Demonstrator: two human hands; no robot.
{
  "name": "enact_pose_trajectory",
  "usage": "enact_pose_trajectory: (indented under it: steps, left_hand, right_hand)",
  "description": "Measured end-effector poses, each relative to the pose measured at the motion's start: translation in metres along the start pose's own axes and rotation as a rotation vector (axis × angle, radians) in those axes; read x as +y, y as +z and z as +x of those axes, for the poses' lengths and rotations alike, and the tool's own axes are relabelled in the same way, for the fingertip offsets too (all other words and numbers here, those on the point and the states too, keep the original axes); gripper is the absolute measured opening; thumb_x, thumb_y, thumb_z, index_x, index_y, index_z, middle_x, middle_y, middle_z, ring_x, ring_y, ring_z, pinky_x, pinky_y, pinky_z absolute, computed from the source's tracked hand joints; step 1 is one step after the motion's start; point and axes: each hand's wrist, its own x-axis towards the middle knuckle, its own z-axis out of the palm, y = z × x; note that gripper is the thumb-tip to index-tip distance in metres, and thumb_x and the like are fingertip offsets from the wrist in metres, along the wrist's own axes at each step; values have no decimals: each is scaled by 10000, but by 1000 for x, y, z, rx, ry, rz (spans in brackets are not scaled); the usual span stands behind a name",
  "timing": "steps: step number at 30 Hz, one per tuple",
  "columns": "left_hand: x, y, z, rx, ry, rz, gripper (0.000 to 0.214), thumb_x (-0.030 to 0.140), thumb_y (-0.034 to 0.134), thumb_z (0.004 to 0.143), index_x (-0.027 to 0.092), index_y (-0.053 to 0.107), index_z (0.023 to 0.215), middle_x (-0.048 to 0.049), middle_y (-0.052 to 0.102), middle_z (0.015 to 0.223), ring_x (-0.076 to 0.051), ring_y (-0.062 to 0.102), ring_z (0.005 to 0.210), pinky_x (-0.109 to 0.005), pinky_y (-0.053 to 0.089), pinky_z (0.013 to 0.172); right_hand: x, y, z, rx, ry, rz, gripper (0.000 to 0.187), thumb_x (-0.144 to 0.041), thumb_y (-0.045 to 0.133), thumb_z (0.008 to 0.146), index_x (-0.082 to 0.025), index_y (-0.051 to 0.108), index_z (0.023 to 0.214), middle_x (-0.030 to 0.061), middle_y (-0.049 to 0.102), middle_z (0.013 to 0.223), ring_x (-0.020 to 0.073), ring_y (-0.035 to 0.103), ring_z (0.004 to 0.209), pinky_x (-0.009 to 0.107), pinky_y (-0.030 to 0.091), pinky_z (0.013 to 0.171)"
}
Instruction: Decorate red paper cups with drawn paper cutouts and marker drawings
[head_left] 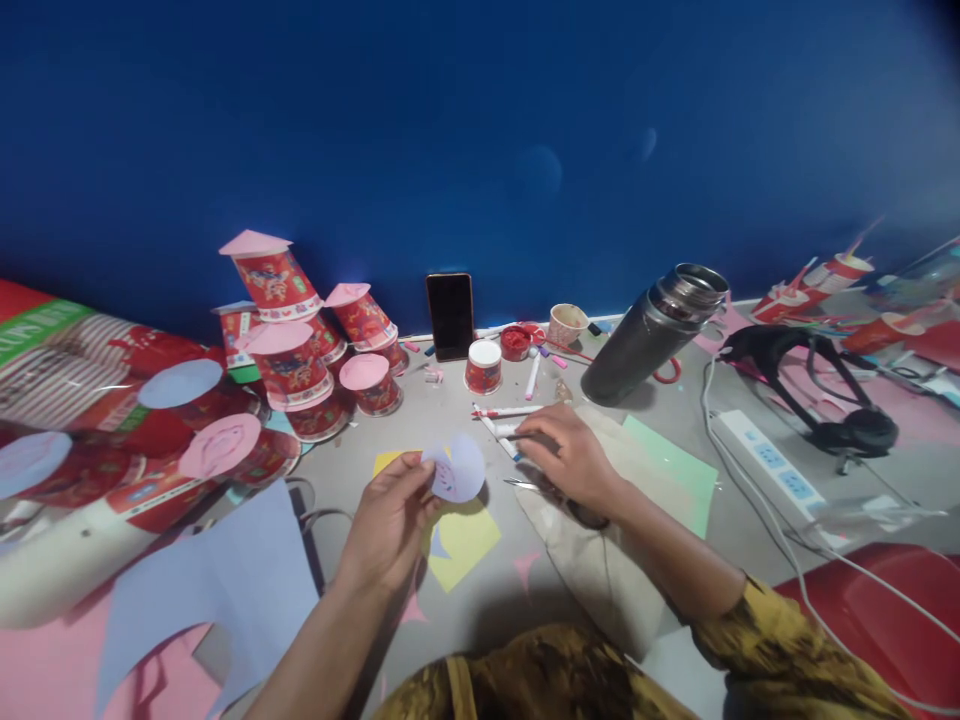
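Note:
My left hand [391, 515] pinches a small lavender paper circle [457, 468] with marks drawn on it, held just above the table. My right hand [566, 450] lies palm down on the table, its fingers curled over white marker pens [504, 412]. Small scissors [525, 485] lie right beside that hand. Under the circle sits a yellow paper sheet [461, 540].
Stacked red paper cups with pink paper lids [289, 340] stand at the left. A phone [450, 315] leans on the blue wall. A steel flask [649, 330], a red paint pot [515, 342], a power strip [769, 460], headphones [832, 400] and a lavender sheet [225, 580] surround me.

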Motion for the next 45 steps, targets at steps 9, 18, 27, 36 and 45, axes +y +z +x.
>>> enact_pose_trajectory:
  steps: [9, 18, 27, 36, 45]
  left_hand:
    - [-7, -5, -7, -105, -8, 72, 427, 315, 1019, 505, 148, 688, 717, -17, 727, 737, -127, 653, 680, -211, 531, 617]
    - [-8, -11, -5, -152, 24, 111, 450, 407, 1031, 499, 158, 695, 668, 5, 674, 655, -107, 581, 629, -217, 493, 632]
    - [-12, -15, -3, -158, 20, 164, 408, 391, 1006, 550, 164, 696, 688, -1, 675, 653, -113, 573, 625, -218, 461, 637]
    - [-15, -15, -6, -176, 19, 195, 373, 378, 980, 590, 165, 697, 706, -6, 677, 652, -120, 572, 613, -228, 456, 616]
    - [-17, -16, -7, -169, 33, 219, 354, 388, 948, 630, 171, 681, 713, -5, 677, 636, -122, 569, 582, -229, 447, 596]
  right_hand:
    - [-52, 29, -5, -206, 240, 419, 209, -356, 621, 919, -186, 689, 818, -6, 679, 743, 129, 578, 661, 231, 424, 613]
    - [-50, 32, -5, -265, 271, 486, 235, -377, 623, 888, -182, 662, 763, -17, 597, 671, 119, 501, 615, 224, 391, 569]
    - [-46, 34, -8, -308, 276, 455, 247, -388, 633, 882, -179, 667, 756, -6, 622, 682, 125, 509, 628, 228, 369, 560]
    - [-49, 31, -10, -349, 275, 465, 221, -371, 646, 871, -178, 680, 767, -12, 617, 685, 124, 499, 633, 224, 363, 559]
    - [-50, 32, -12, -364, 282, 473, 197, -360, 659, 860, -177, 705, 805, -11, 643, 701, 124, 513, 634, 227, 377, 568]
